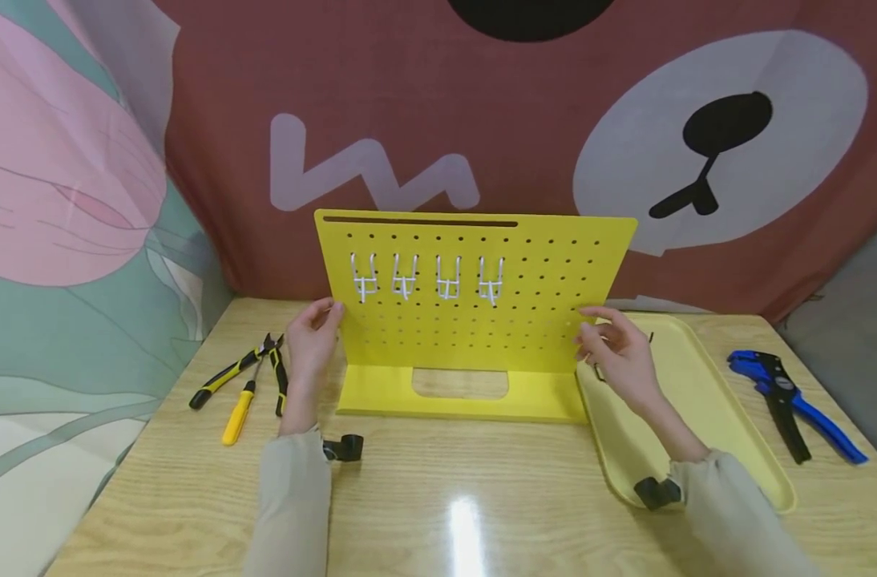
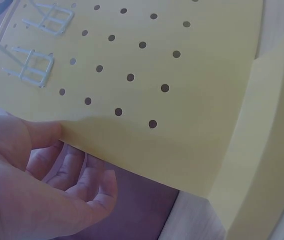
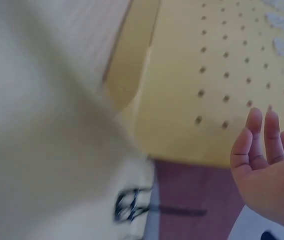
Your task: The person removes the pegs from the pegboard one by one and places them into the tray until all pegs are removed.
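A yellow pegboard (image 1: 547, 320) stands upright on its bent base on the table. Four white wire hooks (image 1: 448, 280) hang in a row across its upper left and middle. My left hand (image 1: 313, 336) holds the board's left edge, its thumb (image 2: 44, 134) on the front face and the other fingers behind. At the right edge, my right hand (image 1: 621, 357) has its fingers loosely bent and grips nothing. Its fingertips (image 3: 254, 116) overlap the board's edge in the right wrist view. Below that hand, a black wire hook (image 3: 126, 206) lies in the yellow tray (image 1: 727, 401).
Left of the board lie black-and-yellow pliers (image 1: 225, 377) and a screwdriver (image 1: 238, 417) with a yellow handle. A blue-and-black wire stripper (image 1: 785, 385) lies right of the tray. A printed cloth (image 1: 381, 96) hangs behind the wooden table (image 1: 402, 497).
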A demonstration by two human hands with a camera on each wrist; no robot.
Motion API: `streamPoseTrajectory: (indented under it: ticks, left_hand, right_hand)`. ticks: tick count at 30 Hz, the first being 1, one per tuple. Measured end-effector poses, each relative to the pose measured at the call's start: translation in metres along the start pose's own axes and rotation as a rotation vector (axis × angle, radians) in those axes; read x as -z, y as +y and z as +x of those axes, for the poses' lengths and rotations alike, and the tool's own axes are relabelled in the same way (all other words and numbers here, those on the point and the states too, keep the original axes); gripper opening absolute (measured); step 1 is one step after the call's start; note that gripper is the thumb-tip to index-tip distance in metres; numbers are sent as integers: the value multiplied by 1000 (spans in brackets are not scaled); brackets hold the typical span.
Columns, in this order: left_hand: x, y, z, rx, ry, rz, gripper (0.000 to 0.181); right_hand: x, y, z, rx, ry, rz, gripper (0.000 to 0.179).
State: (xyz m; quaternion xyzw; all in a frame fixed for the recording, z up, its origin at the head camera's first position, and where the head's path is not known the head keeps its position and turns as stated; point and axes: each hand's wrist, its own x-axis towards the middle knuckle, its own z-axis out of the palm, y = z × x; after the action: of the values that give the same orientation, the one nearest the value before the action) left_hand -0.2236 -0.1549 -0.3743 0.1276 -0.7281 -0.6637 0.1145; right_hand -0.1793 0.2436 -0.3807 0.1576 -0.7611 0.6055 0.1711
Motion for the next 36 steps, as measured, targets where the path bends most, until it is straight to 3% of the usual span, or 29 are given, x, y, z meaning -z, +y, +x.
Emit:
streamPoseTrajectory:
  ticks: [10,18,29,36]
  left_hand:
    - [0,1,1,-20,-6,7,33]
    - [0,1,1,-3,-4,-2,33]
    - [-3,1,1,1,4,-16,32]
    - [-2,1,1,-1,10,-12,32]
  right_hand:
    - [-50,-26,18,65,7,99,24]
    - [-84,-45,31,109,-37,175,23]
    - [-99,-55,35,110,-84,206,22]
    - [-102,-56,37,67,-76,148,18]
